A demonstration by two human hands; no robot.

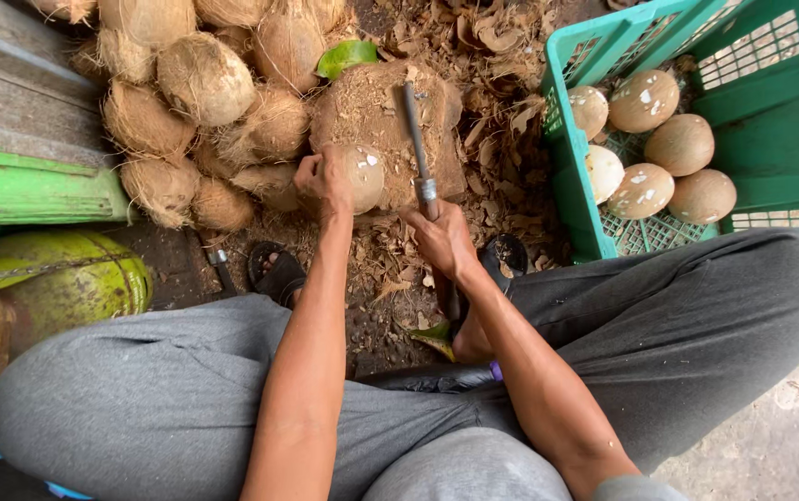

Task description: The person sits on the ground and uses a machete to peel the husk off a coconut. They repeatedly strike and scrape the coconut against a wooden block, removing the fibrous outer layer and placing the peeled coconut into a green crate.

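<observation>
My left hand [322,183] grips a partly peeled coconut [363,176] and holds it against a brown wooden chopping block [376,111]. My right hand [441,238] is closed around the handle of a long knife [416,139]. The blade points away from me and lies across the top of the block, just right of the coconut.
A pile of husky brown coconuts [204,83] lies at the upper left. A green plastic crate [752,102] at the right holds several peeled coconuts [645,100]. Husk shavings [492,56] litter the ground. Green unhusked coconuts [56,288] sit at the left beside a green wooden board [28,190].
</observation>
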